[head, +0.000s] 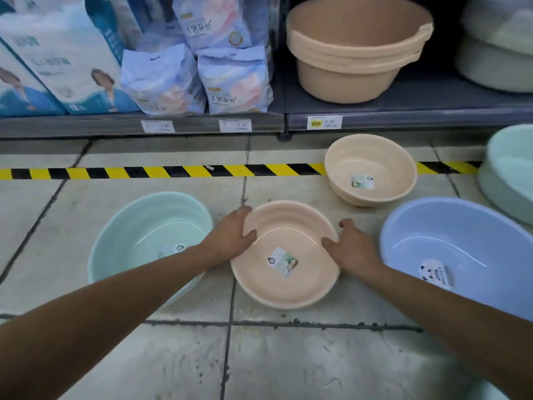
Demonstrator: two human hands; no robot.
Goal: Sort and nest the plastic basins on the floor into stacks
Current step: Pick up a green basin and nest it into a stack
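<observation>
Gripping the peach basin (288, 293) by its rim on opposite sides: left hand (230, 238) on the left edge, right hand (350, 249) on the right edge. Each thumb is hooked inside the lip, fingers curled round the outside. Basin is on the tiled floor or just above it, cannot tell which

Around the peach basin:
- green basin (150, 223) just to its left, under the left forearm
- blue basin (461, 238), larger, just to its right
- peach stack (372, 163) beyond it and to the right, looks like two nested, same colour
- another pale green basin (510, 174) further right again, cut by the frame edge

Handling, as judged: thin moulded plastic, likely light, walls probably flex a little, surface smooth and somewhat slick. The rolled rim looks the stiffest part and the best hold, two opposite sides as now. It probably belongs on the peach stack; it wants lowering level and centred so it nests and does not jam tilted
</observation>
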